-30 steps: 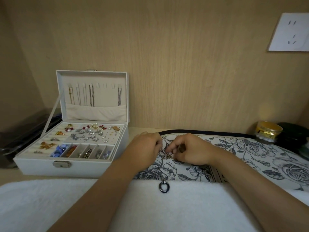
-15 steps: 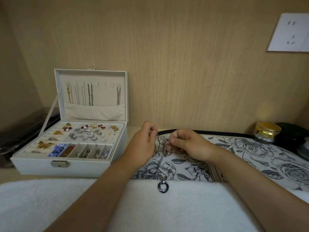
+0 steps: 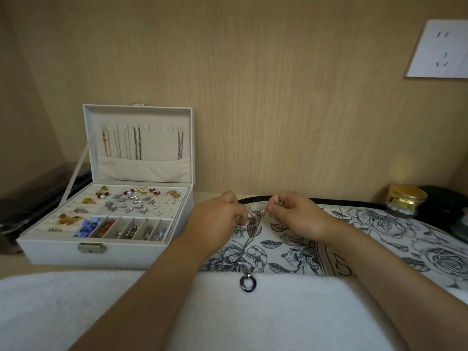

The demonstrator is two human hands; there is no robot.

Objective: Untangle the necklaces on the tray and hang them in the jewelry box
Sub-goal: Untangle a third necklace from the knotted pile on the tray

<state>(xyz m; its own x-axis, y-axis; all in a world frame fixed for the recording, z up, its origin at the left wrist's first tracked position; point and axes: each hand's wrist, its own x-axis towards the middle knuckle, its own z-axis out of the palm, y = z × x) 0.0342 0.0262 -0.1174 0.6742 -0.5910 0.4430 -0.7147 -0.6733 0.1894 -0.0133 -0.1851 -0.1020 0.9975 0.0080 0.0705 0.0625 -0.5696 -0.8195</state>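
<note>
A tangled clump of thin necklace chains point(image 3: 254, 220) hangs between my two hands above the floral tray point(image 3: 379, 231). My left hand point(image 3: 217, 219) pinches the clump's left side; my right hand point(image 3: 291, 214) pinches chain ends at its upper right. One chain trails down toward me to a dark ring pendant point(image 3: 248, 283) lying on the white towel point(image 3: 228, 312). The white jewelry box point(image 3: 106, 224) stands open at the left. Several necklaces point(image 3: 136, 145) hang from hooks inside its lid.
The box's tray holds earrings, brooches and beads in small compartments. A gold-lidded jar point(image 3: 405, 201) and a dark round object point(image 3: 440, 206) stand at the back right. A wooden wall rises behind, with a white socket plate point(image 3: 440, 49) on it. Dark items lie at the far left.
Both hands have lifted off the tray and drawn apart, stretching the clump between them. The ring pendant stays on the towel.
</note>
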